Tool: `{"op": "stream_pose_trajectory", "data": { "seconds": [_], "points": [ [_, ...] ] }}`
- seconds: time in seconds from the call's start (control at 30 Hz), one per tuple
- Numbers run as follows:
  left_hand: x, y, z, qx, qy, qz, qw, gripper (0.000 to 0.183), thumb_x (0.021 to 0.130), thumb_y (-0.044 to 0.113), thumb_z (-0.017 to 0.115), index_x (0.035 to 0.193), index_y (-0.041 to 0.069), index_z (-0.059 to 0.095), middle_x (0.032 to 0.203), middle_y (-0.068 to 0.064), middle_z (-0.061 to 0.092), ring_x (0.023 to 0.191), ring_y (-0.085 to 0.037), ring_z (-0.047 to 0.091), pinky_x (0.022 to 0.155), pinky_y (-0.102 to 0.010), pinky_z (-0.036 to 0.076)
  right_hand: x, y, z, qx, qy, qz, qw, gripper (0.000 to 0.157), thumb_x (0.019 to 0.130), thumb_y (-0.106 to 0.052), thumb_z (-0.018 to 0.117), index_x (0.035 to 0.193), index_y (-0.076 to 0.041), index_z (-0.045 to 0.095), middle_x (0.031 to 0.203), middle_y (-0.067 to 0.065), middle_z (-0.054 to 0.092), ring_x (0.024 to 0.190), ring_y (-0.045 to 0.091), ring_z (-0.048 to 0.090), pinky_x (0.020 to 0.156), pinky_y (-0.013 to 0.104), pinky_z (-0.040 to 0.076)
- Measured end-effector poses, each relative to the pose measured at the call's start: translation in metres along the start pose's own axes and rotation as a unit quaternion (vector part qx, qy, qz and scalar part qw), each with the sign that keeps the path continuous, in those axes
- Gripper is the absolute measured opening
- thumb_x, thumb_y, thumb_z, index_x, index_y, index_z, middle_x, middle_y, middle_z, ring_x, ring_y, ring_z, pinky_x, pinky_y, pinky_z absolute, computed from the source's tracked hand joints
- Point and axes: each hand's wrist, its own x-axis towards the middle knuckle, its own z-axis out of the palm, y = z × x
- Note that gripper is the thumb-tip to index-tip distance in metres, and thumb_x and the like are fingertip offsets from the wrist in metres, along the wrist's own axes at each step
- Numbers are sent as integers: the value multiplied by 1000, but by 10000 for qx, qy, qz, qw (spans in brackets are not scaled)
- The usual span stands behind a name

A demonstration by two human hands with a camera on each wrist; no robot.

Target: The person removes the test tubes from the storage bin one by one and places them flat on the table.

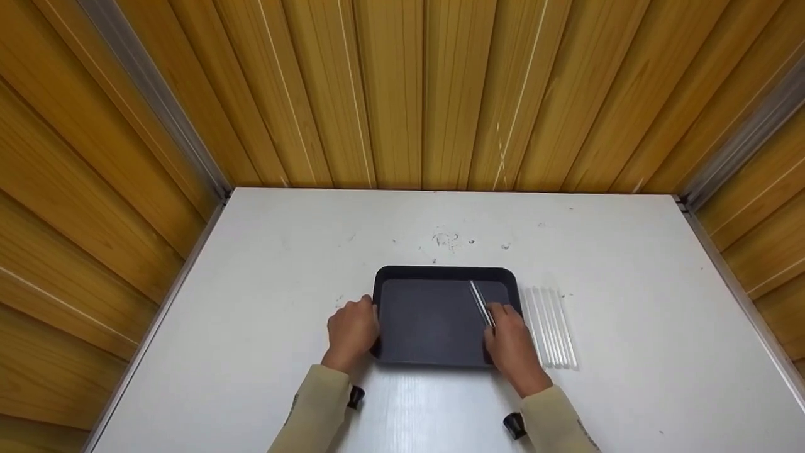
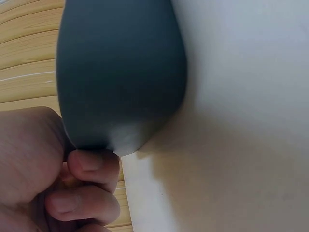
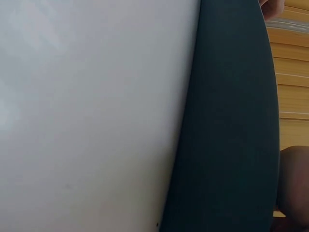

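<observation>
A dark grey rectangular tray (image 1: pixel 427 321) lies on the white table. My left hand (image 1: pixel 353 327) pinches its left rim; the left wrist view shows curled fingers (image 2: pixel 87 203) against the tray's outer wall (image 2: pixel 120 72). Over the right part of the tray, my right hand (image 1: pixel 508 340) grips a thin, shiny, clear-looking rod (image 1: pixel 480 299), which slants up and to the left. Whether the rod touches the tray floor I cannot tell. The right wrist view holds mostly the tray's front wall (image 3: pixel 231 121), with only a bit of the right hand (image 3: pixel 294 183) at the edge.
Several clear rods (image 1: pixel 553 327) lie side by side on the table, just right of the tray. Wood-patterned panels (image 1: pixel 440 94) rise behind the table (image 1: pixel 283 251) and along both sides. Small dark marks dot the tabletop beyond the tray.
</observation>
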Motion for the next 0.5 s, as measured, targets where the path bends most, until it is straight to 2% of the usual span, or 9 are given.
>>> {"op": "stream_pose_trajectory", "data": {
  "seconds": [0.5],
  "points": [
    [0, 0, 1, 1, 114, 173, 9998, 20, 95, 19, 59, 84, 4, 65, 69, -15, 67, 57, -28, 64, 47, -41, 46, 0, 1, -18, 294, -39, 443, 9986, 34, 86, 5, 61, 119, 3, 60, 99, 16, 63, 83, 24, 61, 71, 39, 50]
  ]
}}
